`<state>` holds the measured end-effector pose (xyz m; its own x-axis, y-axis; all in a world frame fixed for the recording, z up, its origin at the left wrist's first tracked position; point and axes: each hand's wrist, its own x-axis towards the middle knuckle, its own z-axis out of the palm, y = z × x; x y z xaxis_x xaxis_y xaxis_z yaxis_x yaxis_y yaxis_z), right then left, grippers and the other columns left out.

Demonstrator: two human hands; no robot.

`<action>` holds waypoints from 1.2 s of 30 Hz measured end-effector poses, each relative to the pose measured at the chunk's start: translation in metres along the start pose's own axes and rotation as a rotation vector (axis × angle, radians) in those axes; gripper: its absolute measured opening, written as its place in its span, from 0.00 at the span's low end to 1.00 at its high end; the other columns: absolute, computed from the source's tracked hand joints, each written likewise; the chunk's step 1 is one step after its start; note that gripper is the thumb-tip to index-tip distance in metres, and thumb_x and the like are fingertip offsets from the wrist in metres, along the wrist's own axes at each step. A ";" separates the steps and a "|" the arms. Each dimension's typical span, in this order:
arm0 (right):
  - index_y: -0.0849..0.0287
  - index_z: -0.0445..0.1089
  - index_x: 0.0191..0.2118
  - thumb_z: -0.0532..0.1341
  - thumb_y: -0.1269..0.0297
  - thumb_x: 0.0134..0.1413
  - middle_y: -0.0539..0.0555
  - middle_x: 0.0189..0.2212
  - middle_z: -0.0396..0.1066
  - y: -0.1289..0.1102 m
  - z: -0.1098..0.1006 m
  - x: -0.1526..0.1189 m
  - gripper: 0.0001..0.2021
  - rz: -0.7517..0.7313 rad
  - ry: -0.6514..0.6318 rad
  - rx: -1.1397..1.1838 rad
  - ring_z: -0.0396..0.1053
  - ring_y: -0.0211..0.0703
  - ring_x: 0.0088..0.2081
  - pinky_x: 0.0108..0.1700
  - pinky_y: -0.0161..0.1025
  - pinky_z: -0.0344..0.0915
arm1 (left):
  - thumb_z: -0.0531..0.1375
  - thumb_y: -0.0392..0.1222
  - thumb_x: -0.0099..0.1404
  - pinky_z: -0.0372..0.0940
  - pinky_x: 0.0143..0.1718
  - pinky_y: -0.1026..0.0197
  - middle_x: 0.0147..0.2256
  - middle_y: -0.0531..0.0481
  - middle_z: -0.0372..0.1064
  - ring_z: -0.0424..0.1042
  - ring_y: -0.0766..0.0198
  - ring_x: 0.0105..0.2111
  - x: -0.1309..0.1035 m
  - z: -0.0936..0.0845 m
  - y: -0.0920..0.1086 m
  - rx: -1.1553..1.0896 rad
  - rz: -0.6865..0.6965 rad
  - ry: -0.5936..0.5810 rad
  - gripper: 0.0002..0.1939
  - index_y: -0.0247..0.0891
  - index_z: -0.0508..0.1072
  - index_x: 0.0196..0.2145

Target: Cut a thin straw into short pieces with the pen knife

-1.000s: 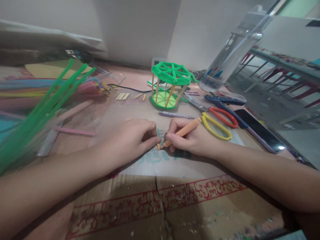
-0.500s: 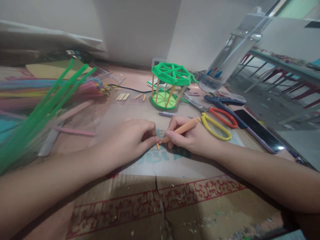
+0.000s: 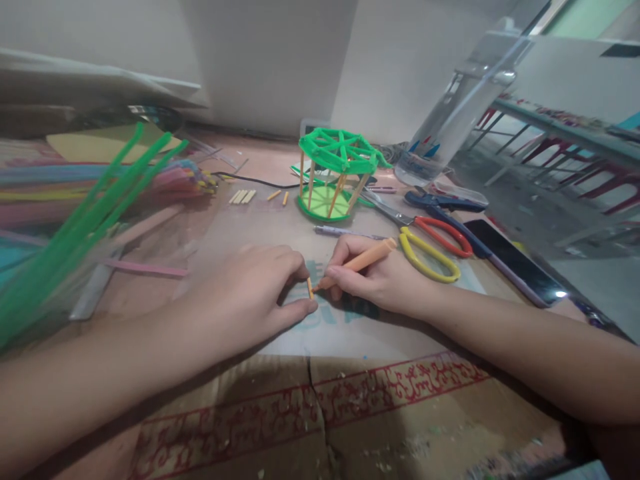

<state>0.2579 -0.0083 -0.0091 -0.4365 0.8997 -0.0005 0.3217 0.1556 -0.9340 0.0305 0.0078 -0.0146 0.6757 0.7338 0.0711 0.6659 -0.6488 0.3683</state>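
Between the thumb and forefinger of my left hand (image 3: 260,283) is a short wooden stick (image 3: 311,288), partly coloured orange and held by its two ends. My right hand (image 3: 363,270) grips an orange marker (image 3: 373,255), its tip at the stick's side. Both hands rest over a whitish translucent sheet (image 3: 280,343) with teal lettering. Behind them stands a round frame (image 3: 340,150) of green pipe cleaners, its top and base joined by orange sticks. Several pale short sticks (image 3: 243,197) lie in a row left of it, near two orange-coloured sticks (image 3: 279,197).
Right of my right hand lie scissors (image 3: 433,247) with red and yellow handles, blue-handled pliers (image 3: 445,203) and a phone (image 3: 515,260). A clear bottle (image 3: 450,113) stands behind. Green pipe cleaners (image 3: 95,220) rise at left; a purple pen (image 3: 345,231) lies behind my right hand.
My left thumb has moved down to the stick's near end, so finger and thumb now span it. The marker tip has shifted to the stick's side. The view has moved slightly.
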 end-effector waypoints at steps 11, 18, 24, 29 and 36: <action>0.56 0.67 0.34 0.70 0.58 0.61 0.48 0.24 0.77 0.004 0.002 0.004 0.13 -0.017 0.082 -0.015 0.71 0.37 0.25 0.28 0.33 0.64 | 0.64 0.52 0.65 0.61 0.36 0.52 0.33 0.47 0.75 0.72 0.52 0.34 0.000 -0.001 0.000 0.012 -0.015 -0.002 0.11 0.42 0.77 0.38; 0.56 0.67 0.34 0.70 0.59 0.61 0.48 0.23 0.77 0.002 0.001 0.002 0.12 -0.011 0.076 -0.017 0.69 0.36 0.23 0.27 0.33 0.64 | 0.65 0.52 0.64 0.62 0.36 0.53 0.34 0.48 0.76 0.73 0.52 0.35 0.001 -0.001 0.000 0.016 -0.024 -0.003 0.11 0.42 0.77 0.38; 0.56 0.67 0.33 0.70 0.58 0.61 0.49 0.24 0.78 0.002 0.001 0.002 0.13 0.005 0.040 -0.005 0.72 0.37 0.25 0.27 0.33 0.65 | 0.66 0.51 0.64 0.61 0.34 0.54 0.32 0.48 0.76 0.73 0.52 0.33 0.002 -0.002 0.001 0.024 -0.024 -0.014 0.11 0.42 0.77 0.36; 0.56 0.67 0.34 0.69 0.56 0.62 0.48 0.24 0.77 0.002 0.001 0.003 0.14 -0.005 0.073 -0.048 0.70 0.36 0.23 0.26 0.33 0.63 | 0.66 0.51 0.65 0.62 0.35 0.53 0.33 0.47 0.76 0.73 0.52 0.33 0.001 -0.002 0.000 0.029 -0.006 0.002 0.10 0.42 0.78 0.37; 0.56 0.68 0.34 0.69 0.55 0.63 0.50 0.25 0.78 0.002 0.001 0.002 0.13 -0.005 0.066 -0.060 0.72 0.38 0.26 0.28 0.34 0.65 | 0.64 0.53 0.67 0.59 0.36 0.50 0.33 0.46 0.76 0.72 0.49 0.34 -0.002 -0.003 0.001 0.137 0.038 -0.004 0.12 0.43 0.75 0.33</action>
<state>0.2567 -0.0065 -0.0117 -0.3828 0.9233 0.0295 0.3705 0.1827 -0.9107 0.0288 0.0063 -0.0120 0.7019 0.7079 0.0788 0.6770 -0.6975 0.2350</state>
